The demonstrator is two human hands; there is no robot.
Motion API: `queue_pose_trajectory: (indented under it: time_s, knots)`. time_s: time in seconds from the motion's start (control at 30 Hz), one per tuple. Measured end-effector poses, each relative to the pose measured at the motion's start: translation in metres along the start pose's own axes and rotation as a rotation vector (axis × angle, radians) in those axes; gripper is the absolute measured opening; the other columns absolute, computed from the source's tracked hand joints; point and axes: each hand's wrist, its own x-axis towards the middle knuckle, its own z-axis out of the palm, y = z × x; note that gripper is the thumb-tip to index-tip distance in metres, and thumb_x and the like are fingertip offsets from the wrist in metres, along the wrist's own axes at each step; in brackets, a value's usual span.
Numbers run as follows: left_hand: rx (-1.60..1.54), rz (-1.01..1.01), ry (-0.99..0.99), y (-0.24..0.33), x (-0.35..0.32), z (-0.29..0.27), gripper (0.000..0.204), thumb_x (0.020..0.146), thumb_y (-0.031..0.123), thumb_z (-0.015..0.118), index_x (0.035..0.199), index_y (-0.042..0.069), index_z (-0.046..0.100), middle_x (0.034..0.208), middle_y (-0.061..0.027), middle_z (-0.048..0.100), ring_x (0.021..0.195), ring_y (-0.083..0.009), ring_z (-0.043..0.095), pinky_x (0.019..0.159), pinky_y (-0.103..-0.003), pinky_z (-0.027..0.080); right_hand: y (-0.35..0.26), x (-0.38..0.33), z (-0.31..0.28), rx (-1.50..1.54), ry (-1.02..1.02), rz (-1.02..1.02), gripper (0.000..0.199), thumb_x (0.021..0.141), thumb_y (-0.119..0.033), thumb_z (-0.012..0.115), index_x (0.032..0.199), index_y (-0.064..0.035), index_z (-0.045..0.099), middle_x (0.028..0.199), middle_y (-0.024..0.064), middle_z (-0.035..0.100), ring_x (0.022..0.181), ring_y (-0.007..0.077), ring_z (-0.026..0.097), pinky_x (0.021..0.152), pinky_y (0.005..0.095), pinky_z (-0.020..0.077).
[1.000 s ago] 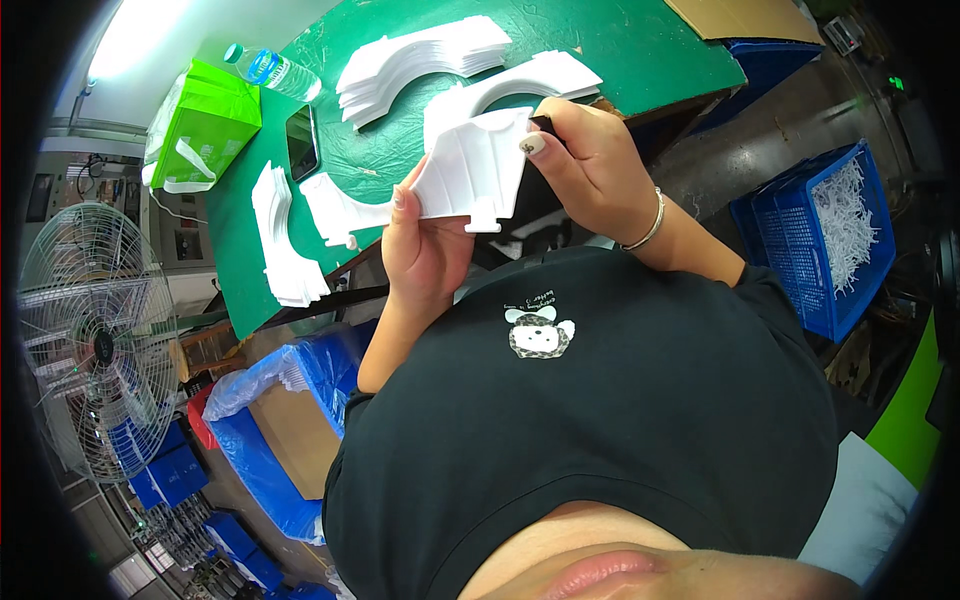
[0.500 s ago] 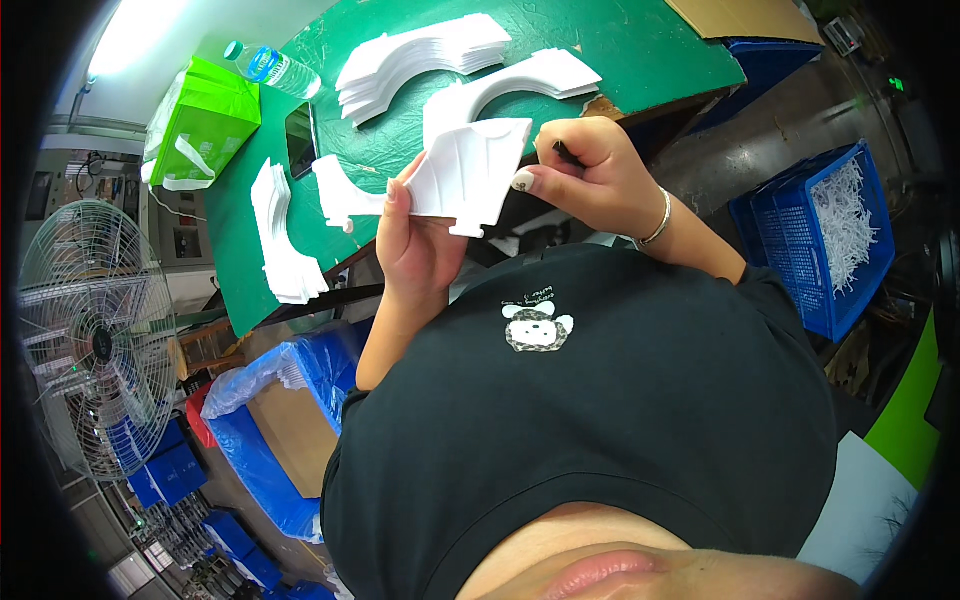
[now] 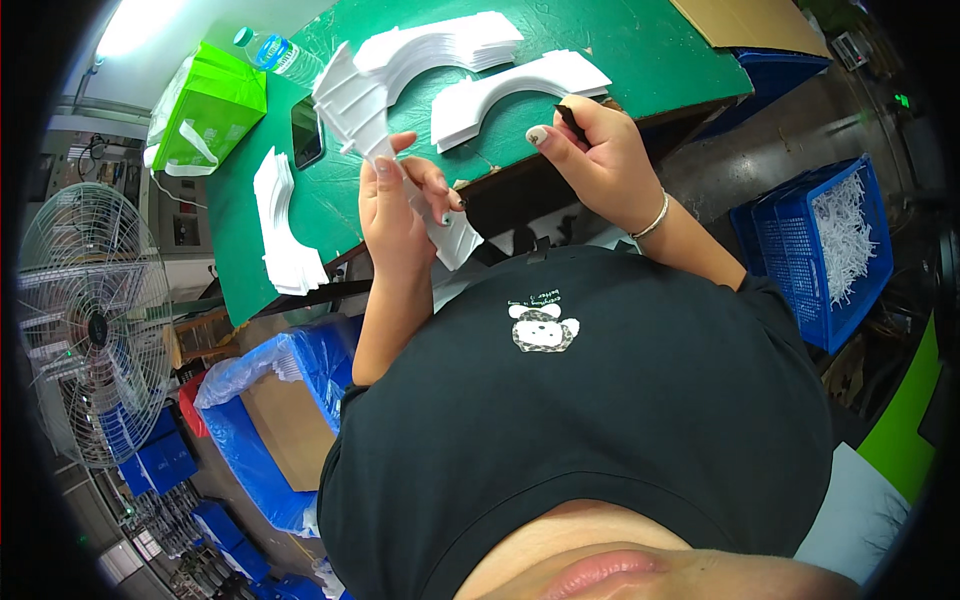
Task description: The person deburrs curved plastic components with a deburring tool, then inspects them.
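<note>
My left hand (image 3: 398,220) is closed around the narrow middle of a white curved plastic part (image 3: 352,100), holding it slanted over the table's near edge. The part's ribbed wide end points up and away, and its other end hangs toward my shirt. To the right, apart from the part, my right hand (image 3: 612,170) grips a slim black tool (image 3: 571,122); its working end cannot be made out. Beyond my hands lie a stack of white arched parts (image 3: 445,45) and a nearer stack of white arched parts (image 3: 520,88). At the left sits another stack of white parts (image 3: 283,225).
On the green table (image 3: 640,50) are a phone (image 3: 307,133), a water bottle (image 3: 285,58) and a green bag (image 3: 212,105). A blue crate (image 3: 800,265) of white strips stands right. Left are a lined blue bin (image 3: 240,440) and a large fan (image 3: 97,325).
My left hand has turned the white part, so its wide end has swung to the far left. My right hand has moved slightly away from the part, still gripping the black tool.
</note>
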Motion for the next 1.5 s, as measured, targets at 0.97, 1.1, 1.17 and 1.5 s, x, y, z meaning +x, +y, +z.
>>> queue_pose_trajectory:
  time_s: [0.97,1.1,1.17,1.5]
  knots:
    - [-0.093,-0.155,-0.358,-0.004,0.007,0.018,0.033,0.102,0.021,0.039,0.125,-0.003,0.045,0.054,-0.0053,0.048,0.044,-0.0126,0.045,0.045,-0.025,0.042,-0.001,0.027,0.029,-0.039,0.088,-0.233,0.037,0.089,-0.032,0.064,0.069,-0.0015,0.056,0.055,0.0150,0.051,0.052,0.0324,0.053,0.049,0.0382,0.0406]
    - [-0.074,-0.074,-0.378,-0.002,0.006,0.022,0.029,0.102,0.017,0.039,0.124,-0.001,0.045,0.057,-0.0065,0.049,0.046,-0.0137,0.046,0.047,-0.025,0.042,-0.002,0.023,0.024,-0.033,0.049,-0.239,0.036,0.088,-0.031,0.067,0.069,-0.0016,0.057,0.056,0.0147,0.051,0.052,0.0314,0.051,0.049,0.0379,0.0398]
    - [-0.042,-0.010,-0.315,0.005,0.010,0.024,0.028,0.102,0.016,0.037,0.124,0.001,0.045,0.059,-0.0076,0.050,0.048,-0.0144,0.047,0.048,-0.025,0.043,-0.005,0.022,0.015,-0.061,0.043,-0.222,0.037,0.087,-0.031,0.067,0.068,-0.0015,0.055,0.056,0.0143,0.050,0.051,0.0307,0.050,0.049,0.0376,0.0394]
    - [0.688,0.372,-0.295,0.013,0.007,0.003,0.016,0.095,0.006,0.052,0.107,-0.002,0.059,0.069,-0.0039,0.057,0.056,-0.0107,0.051,0.053,-0.024,0.041,-0.013,0.031,-0.013,-0.104,0.189,-0.270,0.037,0.089,-0.031,0.065,0.072,-0.0020,0.052,0.056,0.0122,0.049,0.049,0.0260,0.047,0.047,0.0333,0.0378]
